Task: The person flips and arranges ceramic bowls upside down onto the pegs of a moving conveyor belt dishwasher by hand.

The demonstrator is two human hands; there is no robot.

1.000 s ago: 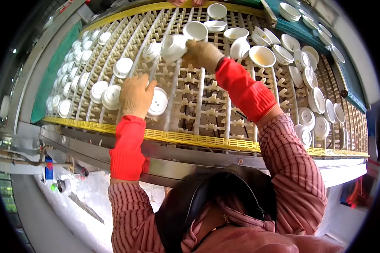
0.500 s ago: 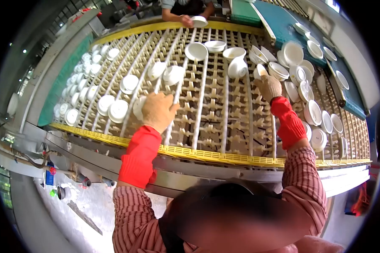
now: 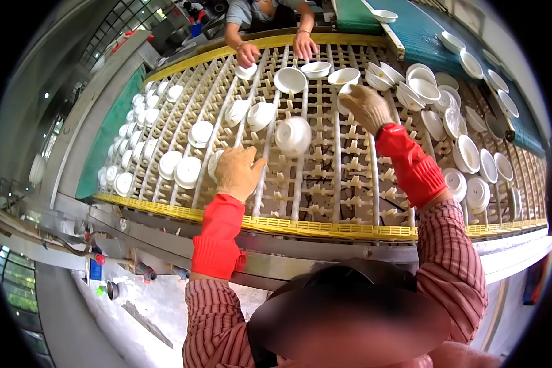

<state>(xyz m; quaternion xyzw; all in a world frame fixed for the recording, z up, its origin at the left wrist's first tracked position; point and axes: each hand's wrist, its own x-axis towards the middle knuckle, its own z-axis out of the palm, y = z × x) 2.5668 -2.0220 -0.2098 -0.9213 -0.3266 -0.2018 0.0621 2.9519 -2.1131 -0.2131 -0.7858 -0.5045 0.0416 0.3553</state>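
My left hand (image 3: 238,173), in a tan glove with a red cuff, is over the pegged conveyor with its thumb apart from its fingers. Beside its fingers, a white bowl (image 3: 214,164) is partly hidden. My right hand (image 3: 367,109), gloved the same way, has its fingers closed over the edge of another white bowl (image 3: 344,100); the glove covers much of it. Between my hands is a motion-blurred white bowl (image 3: 292,136), touched by neither. Two upturned bowls (image 3: 261,116) rest farther back, and an open bowl (image 3: 290,80) lies beyond them.
Bowls (image 3: 466,153) crowd the conveyor's right side. A teal belt (image 3: 411,27) carries more bowls at the back right. Upturned bowls (image 3: 187,172) stand in rows at left. Yellow edging (image 3: 325,228) runs along the near side. Across from me, a co-worker's hand (image 3: 247,55) touches a bowl.
My right hand has moved left onto another bowl. A blurred bowl now appears between my hands. My left hand stays beside the same bowl. The co-worker's bowl has come down onto the conveyor.
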